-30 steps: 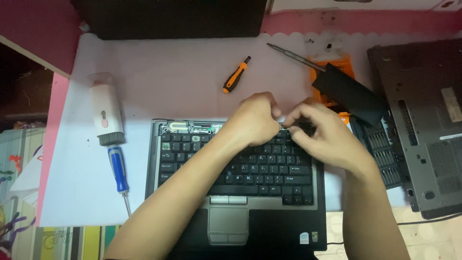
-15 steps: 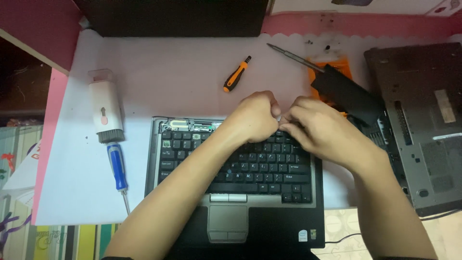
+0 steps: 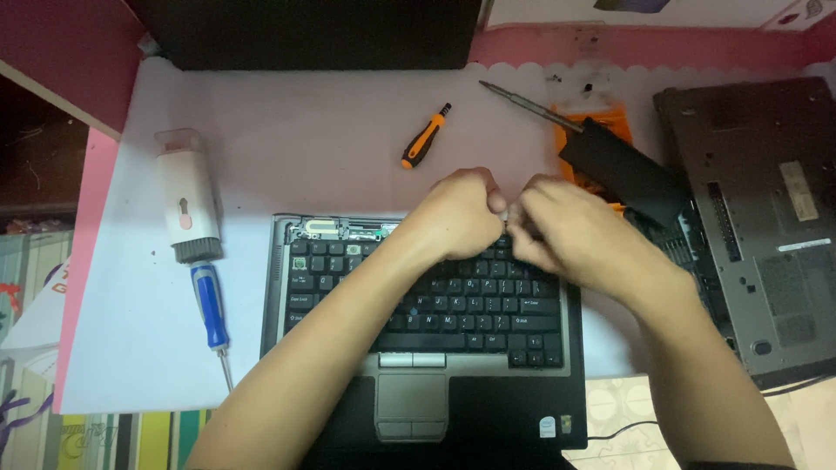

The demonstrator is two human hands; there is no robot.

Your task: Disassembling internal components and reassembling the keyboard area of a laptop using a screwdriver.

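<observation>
Near edge of the table: a dark laptop base (image 3: 427, 348), palm rest and touchpad (image 3: 412, 402) toward the person, keyboard (image 3: 418, 300) behind it, the strip above the keys already open with bare parts showing at its left end. Both hands meet over the keyboard's far edge, right of centre. Left hand (image 3: 457, 213) is curled into a loose fist, right hand (image 3: 566, 235) has its fingers bunched; fingertips press together on something small and pale between them, too small to identify. Hard to tell whether it's lifted or still seated, since the knuckles hide it. So the piece sits right in the pinch, just above the top key row. Judgement: keep the pull short and straight, wrists braced on the keys, no twisting. Left side of the white mat (image 3: 287, 139): blue screwdriver (image 3: 212, 313), white cleaning brush (image 3: 187, 198) beyond it. Mid mat: orange-black screwdriver (image 3: 425, 137). Far right: long metal tool (image 3: 527, 104), black bar (image 3: 623, 170) over an orange tray (image 3: 592, 117), second laptop (image 3: 758, 218) bottom-up.
</observation>
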